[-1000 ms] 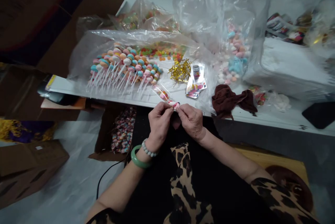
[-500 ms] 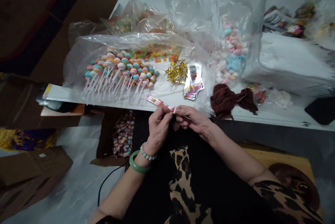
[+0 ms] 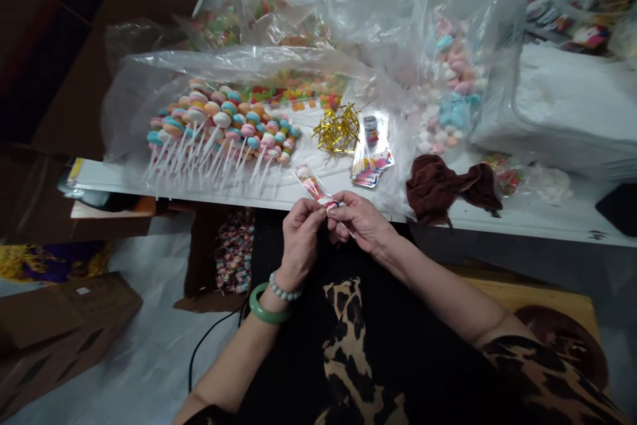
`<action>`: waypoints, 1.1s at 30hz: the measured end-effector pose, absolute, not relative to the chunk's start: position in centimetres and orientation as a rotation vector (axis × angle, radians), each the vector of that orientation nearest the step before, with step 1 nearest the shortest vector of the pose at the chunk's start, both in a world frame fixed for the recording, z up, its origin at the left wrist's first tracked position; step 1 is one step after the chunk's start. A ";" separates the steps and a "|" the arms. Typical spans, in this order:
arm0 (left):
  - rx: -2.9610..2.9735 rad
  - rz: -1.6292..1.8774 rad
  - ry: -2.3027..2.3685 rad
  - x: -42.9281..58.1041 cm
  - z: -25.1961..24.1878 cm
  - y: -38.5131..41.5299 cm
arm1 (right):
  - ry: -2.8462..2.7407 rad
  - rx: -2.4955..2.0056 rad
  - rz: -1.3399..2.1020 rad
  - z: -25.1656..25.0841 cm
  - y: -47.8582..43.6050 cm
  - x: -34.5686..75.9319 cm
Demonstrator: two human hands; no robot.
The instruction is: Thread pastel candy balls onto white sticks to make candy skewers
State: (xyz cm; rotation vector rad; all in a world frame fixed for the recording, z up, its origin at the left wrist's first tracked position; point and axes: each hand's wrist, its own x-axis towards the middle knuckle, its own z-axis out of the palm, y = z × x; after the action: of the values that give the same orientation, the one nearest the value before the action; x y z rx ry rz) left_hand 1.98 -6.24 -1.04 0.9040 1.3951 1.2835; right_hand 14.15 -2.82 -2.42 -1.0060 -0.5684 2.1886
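Both my hands meet just in front of the white table's edge [image 3: 209, 194]. My left hand [image 3: 301, 233] and my right hand [image 3: 358, 223] pinch the neck of a clear cellophane-wrapped candy lollipop [image 3: 312, 184], with its stick hidden behind my fingers. Its wrapped head tilts up and away from me. Beyond my hands, a bundle of gold twist ties [image 3: 338, 130] and a small stack of printed cards or packets [image 3: 372, 161] lie on the table. Many unwrapped pastel candy lollipops [image 3: 219, 123] lie in a heap on a plastic sheet, farther left.
A brown cloth [image 3: 450, 186] lies to the right, beside a plastic bag of pastel candies [image 3: 450, 87]. More bagged sweets stand behind. A cardboard box of wrapped candies [image 3: 233, 249] sits below the table edge, left of my lap. Cardboard boxes surround the left side.
The wrapped lollipop has swung from lying low and leftward to pointing more steeply up and away. My hands have drawn closer together around its neck. The view has shifted slightly.
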 end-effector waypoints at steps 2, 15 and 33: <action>0.905 1.268 1.403 1.9 -1.0 -6.2 | -0.599 -1.053 2.110 -2.6 -3.0 13.4; 1.821 1.082 1.735 0.5 -4.3 -6.4 | -0.471 -1.168 2.029 -3.4 -2.9 12.3; 1.626 1.137 1.584 0.2 -3.6 -6.9 | -0.582 -1.056 2.154 -3.9 -2.6 12.6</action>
State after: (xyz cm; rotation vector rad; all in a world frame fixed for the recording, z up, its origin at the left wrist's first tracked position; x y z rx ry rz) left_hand 0.20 -6.93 -3.62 1.6258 1.5836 1.1370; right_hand 12.58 -2.58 -3.90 -1.0558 -0.5824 2.1537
